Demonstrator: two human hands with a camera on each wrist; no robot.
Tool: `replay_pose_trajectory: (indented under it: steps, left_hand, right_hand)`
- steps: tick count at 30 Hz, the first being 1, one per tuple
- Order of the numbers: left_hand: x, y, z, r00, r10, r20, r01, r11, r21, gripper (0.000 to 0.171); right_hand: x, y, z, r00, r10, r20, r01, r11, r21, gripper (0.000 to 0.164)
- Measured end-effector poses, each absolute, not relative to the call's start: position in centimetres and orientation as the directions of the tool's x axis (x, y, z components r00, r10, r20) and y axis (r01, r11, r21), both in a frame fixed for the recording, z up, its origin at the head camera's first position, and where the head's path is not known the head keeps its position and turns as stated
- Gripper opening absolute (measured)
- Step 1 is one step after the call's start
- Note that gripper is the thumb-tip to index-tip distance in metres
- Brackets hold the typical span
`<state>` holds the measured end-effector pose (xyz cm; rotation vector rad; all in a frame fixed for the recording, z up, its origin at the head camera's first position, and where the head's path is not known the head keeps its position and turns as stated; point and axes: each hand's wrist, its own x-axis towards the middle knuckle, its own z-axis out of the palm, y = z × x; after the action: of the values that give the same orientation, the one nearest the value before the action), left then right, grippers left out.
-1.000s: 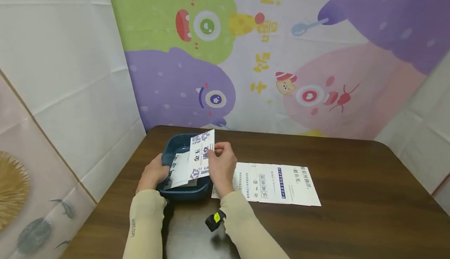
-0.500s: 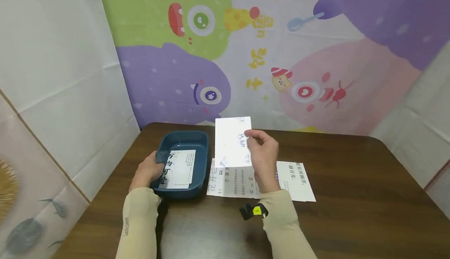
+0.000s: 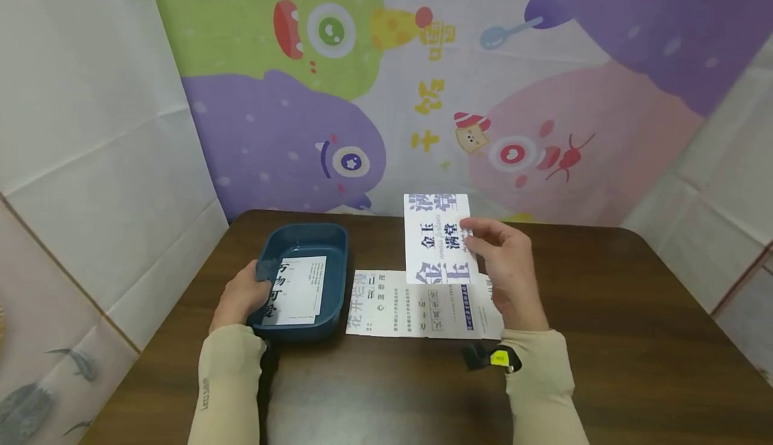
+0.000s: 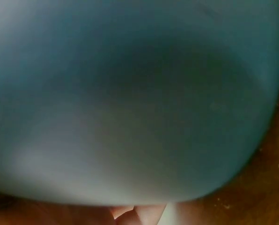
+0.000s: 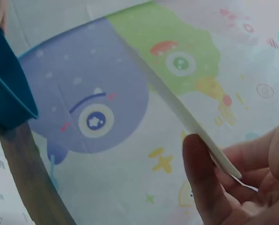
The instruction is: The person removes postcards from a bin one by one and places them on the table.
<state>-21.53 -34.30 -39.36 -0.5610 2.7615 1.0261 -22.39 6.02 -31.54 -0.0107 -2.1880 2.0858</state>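
Observation:
A dark blue rectangular dish (image 3: 339, 247) stands on the left part of the table, and my left hand (image 3: 240, 295) grips its left wall. Its blue surface (image 4: 153, 93) fills most of the left wrist view, with fingers at the bottom edge. White cards with black characters (image 3: 297, 290) lie inside the dish. My right hand (image 3: 507, 264) pinches the right edge of a white card (image 3: 436, 238) printed with purple and black characters. That card stands nearly upright above the printed cards (image 3: 392, 304) on the table. The right wrist view shows the held card (image 5: 177, 110) almost edge-on between thumb and fingers.
The dark brown wooden table (image 3: 616, 378) has a rounded far right corner. Behind it hangs a cartoon-printed cloth (image 3: 417, 96), with pale cloth walls at both sides. The printed cards form a row right of the dish, partly covered by the right hand and held card.
My right hand has lifted the card out from over the dish and carried it rightward, above the row of cards. My left hand stays at the dish. The view has shifted slightly.

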Motion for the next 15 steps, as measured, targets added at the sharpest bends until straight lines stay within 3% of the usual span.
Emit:
replay_pose_trajectory:
  steps: [8,15]
  left_hand:
    - [-21.7,-34.4,-39.3,-0.915,-0.302,-0.268,-0.404,0.699,0.59,0.06]
    - [-21.7,-34.3,-39.4,-0.914,-0.304,-0.27,-0.407,0.698,0.589,0.06]
  right_hand:
    - [-22.3,7.7,-31.5,-0.997,-0.028,0.073,-0.074,0.062,-0.995,0.031]
    - [-22.4,8.3,-31.8,-0.994,-0.053,0.091,-0.096,0.093,-0.991,0.031]
